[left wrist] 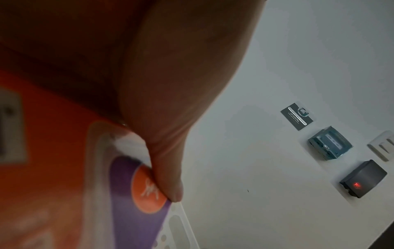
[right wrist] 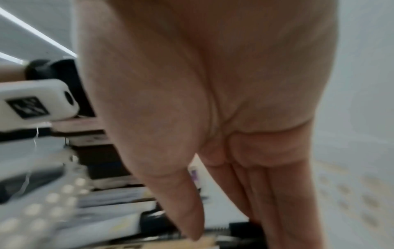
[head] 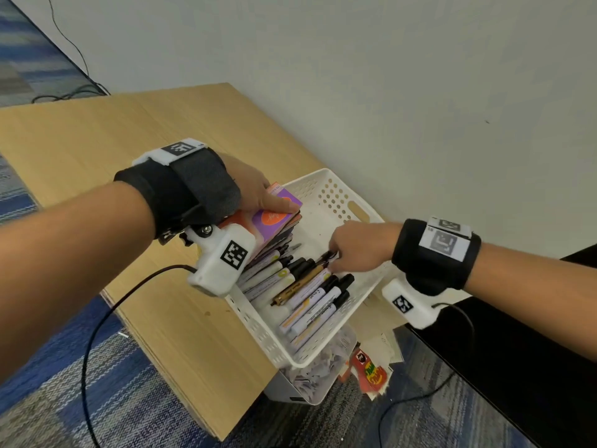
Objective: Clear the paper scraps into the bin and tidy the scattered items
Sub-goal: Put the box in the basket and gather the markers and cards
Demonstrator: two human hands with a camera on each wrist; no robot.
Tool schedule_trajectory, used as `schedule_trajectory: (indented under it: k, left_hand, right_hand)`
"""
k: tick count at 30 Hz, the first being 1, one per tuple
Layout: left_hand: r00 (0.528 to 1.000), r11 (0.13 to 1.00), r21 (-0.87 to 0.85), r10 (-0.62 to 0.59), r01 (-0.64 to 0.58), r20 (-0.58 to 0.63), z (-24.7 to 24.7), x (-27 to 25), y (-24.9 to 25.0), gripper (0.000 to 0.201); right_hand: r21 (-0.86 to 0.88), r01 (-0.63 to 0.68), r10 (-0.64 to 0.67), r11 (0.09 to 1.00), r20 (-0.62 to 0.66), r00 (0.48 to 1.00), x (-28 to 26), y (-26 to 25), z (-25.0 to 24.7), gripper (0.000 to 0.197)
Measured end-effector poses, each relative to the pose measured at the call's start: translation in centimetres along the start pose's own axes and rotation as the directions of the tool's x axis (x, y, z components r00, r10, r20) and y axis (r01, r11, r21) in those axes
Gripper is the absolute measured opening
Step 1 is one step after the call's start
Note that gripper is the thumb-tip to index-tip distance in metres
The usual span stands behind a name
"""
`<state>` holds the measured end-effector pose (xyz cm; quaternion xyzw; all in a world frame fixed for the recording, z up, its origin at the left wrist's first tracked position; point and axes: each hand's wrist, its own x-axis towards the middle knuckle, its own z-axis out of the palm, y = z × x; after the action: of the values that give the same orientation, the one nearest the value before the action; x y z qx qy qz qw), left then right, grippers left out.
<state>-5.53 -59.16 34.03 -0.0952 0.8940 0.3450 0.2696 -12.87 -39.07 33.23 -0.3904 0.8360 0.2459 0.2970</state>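
This looks like an office or meeting room. Blue-and-grey patterned carpet tiles [head: 106, 399] cover the floor, and a light wood-laminate table [head: 97, 150] stands against a plain white wall [head: 387, 76]. On that wall hang an emergency door release sign [left wrist: 296, 116], a covered release button [left wrist: 329, 143], a card reader [left wrist: 363, 178] glowing red, and a light switch [left wrist: 382, 145].
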Motion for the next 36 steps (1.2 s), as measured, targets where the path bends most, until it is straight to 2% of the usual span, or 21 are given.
schedule_trajectory:
  k: [2, 4, 7, 9, 11, 13, 16, 18, 20, 23, 26, 28, 30, 34, 36]
  left_hand:
    - [1.0, 1.0, 0.018, 0.0, 0.0, -0.008, -0.1, -0.1, 0.0, 0.069]
    - [1.0, 0.999, 0.046, -0.021, 0.021, -0.016, -0.1, -0.4, 0.2, 0.068]
    - [1.0, 0.998, 0.053, -0.023, 0.023, -0.003, -0.3, -0.4, 0.2, 0.068]
    - [1.0, 0.999, 0.044, -0.018, 0.018, -0.006, -0.2, -0.3, 0.1, 0.067]
    - [1.0, 0.999, 0.037, -0.015, 0.015, -0.003, -0.2, -0.3, -0.1, 0.068]
    - [1.0, 0.999, 0.048, -0.013, 0.014, -0.009, -0.1, -0.2, -0.2, 0.069]
    - [1.0, 0.999, 0.043, -0.012, 0.012, -0.011, 0.0, 0.0, -0.2, 0.07]
    - [1.0, 0.999, 0.032, -0.012, 0.013, -0.011, 0.0, 0.0, -0.2, 0.069]
    - [1.0, 0.999, 0.031, -0.011, 0.011, -0.011, -0.1, -0.1, -0.1, 0.068]
    - [1.0, 0.998, 0.055, 0.002, -0.001, -0.023, -0.1, -0.2, -0.3, 0.067]
    - [1.0, 0.997, 0.077, 0.009, -0.007, -0.03, -0.1, -0.3, -0.3, 0.069]
    - [0.999, 0.996, 0.092, 0.015, -0.011, -0.039, -0.1, -0.4, -0.4, 0.07]
    - [0.998, 0.992, 0.125, 0.024, -0.016, -0.065, -0.1, -0.4, -0.4, 0.072]
    - [0.996, 0.989, 0.145, 0.029, -0.017, -0.079, -0.1, -0.3, -0.4, 0.074]
    - [0.996, 0.99, 0.14, 0.034, -0.022, -0.078, -0.1, -0.4, -0.4, 0.072]
  right_hand:
    - [0.123, 0.082, -0.085, 0.989, 0.013, 0.996, -0.5, -1.0, 0.4, 0.042]
    - [0.192, 0.089, -0.098, 0.977, 0.034, 0.995, -0.9, -1.6, 0.4, 0.043]
    - [0.124, 0.016, -0.005, 0.992, -0.087, 0.996, -0.8, -0.8, -0.1, 0.048]
    - [0.091, -0.069, 0.08, 0.993, -0.122, 0.989, -0.1, 0.3, 0.1, 0.041]
    - [0.076, -0.126, 0.128, 0.989, -0.017, 0.992, 0.0, 0.5, 0.4, 0.028]
    - [0.077, -0.111, 0.099, 0.991, 0.139, 0.985, -0.2, -0.2, 0.6, 0.024]
    - [0.316, -0.051, -0.02, 0.947, 0.218, 0.976, -0.6, -1.3, 0.9, 0.019]
    - [0.425, -0.063, -0.04, 0.903, 0.228, 0.973, -0.5, -1.1, 0.7, 0.015]
    - [0.386, -0.078, 0.012, 0.919, 0.171, 0.985, -0.1, -0.4, 0.3, 0.017]
    - [0.217, -0.063, 0.067, 0.974, -0.012, 0.998, 0.8, 0.3, -0.2, 0.031]
    - [0.328, 0.008, 0.0, 0.944, -0.023, 1.0, 1.3, -0.8, -0.2, 0.045]
    - [0.438, 0.043, -0.051, 0.898, 0.007, 0.999, 1.4, -1.6, -0.1, 0.044]
    - [0.501, 0.021, -0.04, 0.865, 0.028, 0.999, 1.6, -1.8, -0.5, 0.039]
    - [0.48, -0.007, 0.03, 0.877, -0.04, 0.999, 2.0, -1.5, -1.4, 0.045]
    - [0.514, 0.035, -0.007, 0.857, -0.056, 0.998, 2.0, -1.8, -1.6, 0.044]
